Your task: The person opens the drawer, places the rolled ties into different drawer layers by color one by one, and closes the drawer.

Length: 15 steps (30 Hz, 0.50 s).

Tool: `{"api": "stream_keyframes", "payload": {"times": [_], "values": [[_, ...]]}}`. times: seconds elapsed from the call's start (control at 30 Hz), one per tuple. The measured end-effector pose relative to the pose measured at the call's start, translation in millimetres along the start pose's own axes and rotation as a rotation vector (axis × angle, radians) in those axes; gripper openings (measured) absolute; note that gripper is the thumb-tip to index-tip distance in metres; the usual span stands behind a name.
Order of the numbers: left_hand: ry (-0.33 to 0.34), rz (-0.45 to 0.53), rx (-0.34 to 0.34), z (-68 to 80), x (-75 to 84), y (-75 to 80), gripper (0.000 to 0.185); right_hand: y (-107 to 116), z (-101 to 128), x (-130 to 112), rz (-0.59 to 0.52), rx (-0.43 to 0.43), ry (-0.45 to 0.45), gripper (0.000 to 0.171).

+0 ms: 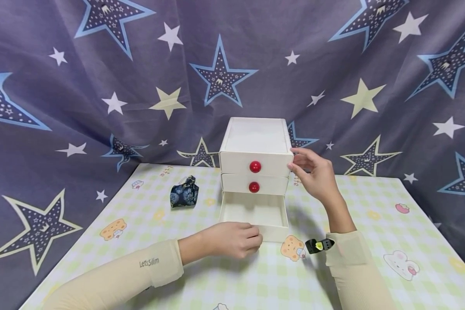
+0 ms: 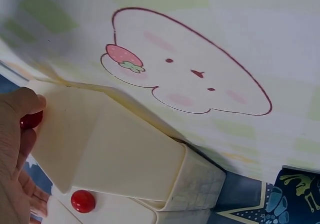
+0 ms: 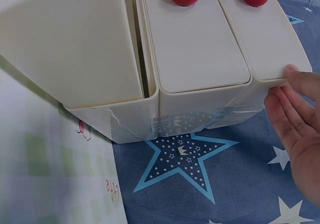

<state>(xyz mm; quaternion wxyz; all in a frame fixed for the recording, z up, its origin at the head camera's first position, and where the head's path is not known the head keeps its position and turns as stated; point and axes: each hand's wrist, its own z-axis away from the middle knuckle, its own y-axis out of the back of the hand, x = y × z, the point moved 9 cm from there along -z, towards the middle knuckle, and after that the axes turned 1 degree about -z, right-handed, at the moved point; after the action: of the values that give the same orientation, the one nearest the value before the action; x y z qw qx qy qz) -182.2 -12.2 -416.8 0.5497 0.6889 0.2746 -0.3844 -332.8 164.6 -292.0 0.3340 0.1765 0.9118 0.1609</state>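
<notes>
Both hands are at a small white box [image 1: 254, 142] with 3 drawers. The left hand [image 1: 232, 239] lies low on the tabletop [image 1: 372, 224], right at the front of the bottom drawer [image 1: 254, 215]. Its fingers are curled at the front of that drawer, and the left wrist view shows the thumb next to a red knob [image 2: 31, 120]. That drawer is pulled out, and its inside looks white and bare.

The right hand [image 1: 314, 174] is up higher, on the other side of the box. Its fingers are nearly straight and only a little bent. The fingertips [image 3: 299, 78] touch the right front corner of the top drawer [image 1: 254, 163]. It holds nothing in its palm.

Above the left hand, the top drawer and the middle drawer [image 1: 254, 184] are pushed in. Each one has a round red knob in front, 1 on top [image 1: 255, 166] and 1 below it [image 1: 253, 187].

Past the left hand, off to its left, a dark blue cloth bundle [image 1: 184, 192] lies on the tabletop, well apart from the box. Just under the right wrist sits a little black thing with a yellow spot [image 1: 319, 246]. The tabletop has a pale green check cover with cartoon pictures. Behind the box hangs a grey curtain [image 1: 100, 86] with stars.
</notes>
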Motion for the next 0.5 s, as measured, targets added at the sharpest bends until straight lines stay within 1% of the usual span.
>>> {"api": "stream_keyframes", "payload": {"times": [0.07, 0.17, 0.3, 0.37, 0.43, 0.5], "values": [[-0.001, 0.001, 0.012, -0.2, 0.9, 0.9, 0.041, 0, 0, 0, 0.0, -0.002, -0.001, 0.043], [-0.008, 0.0, 0.025, -1.6, 0.6, 3.1, 0.047, 0, 0, 1, 0.002, -0.003, -0.002, 0.043], [-0.022, -0.01, 0.032, -7.1, -7.6, 21.2, 0.045, 0, 0, 1, -0.006, -0.002, -0.002, 0.043], [-0.023, -0.011, 0.027, -9.5, -11.2, 28.9, 0.041, 0, 0, 1, -0.009, 0.0, -0.001, 0.043], [-0.021, -0.01, 0.029, -9.3, -9.1, 27.5, 0.042, 0, 0, 1, -0.012, 0.001, -0.001, 0.043], [-0.017, 0.0, 0.031, -7.7, -3.7, 19.8, 0.046, 0, 0, 2, -0.014, 0.003, -0.002, 0.043]]}}
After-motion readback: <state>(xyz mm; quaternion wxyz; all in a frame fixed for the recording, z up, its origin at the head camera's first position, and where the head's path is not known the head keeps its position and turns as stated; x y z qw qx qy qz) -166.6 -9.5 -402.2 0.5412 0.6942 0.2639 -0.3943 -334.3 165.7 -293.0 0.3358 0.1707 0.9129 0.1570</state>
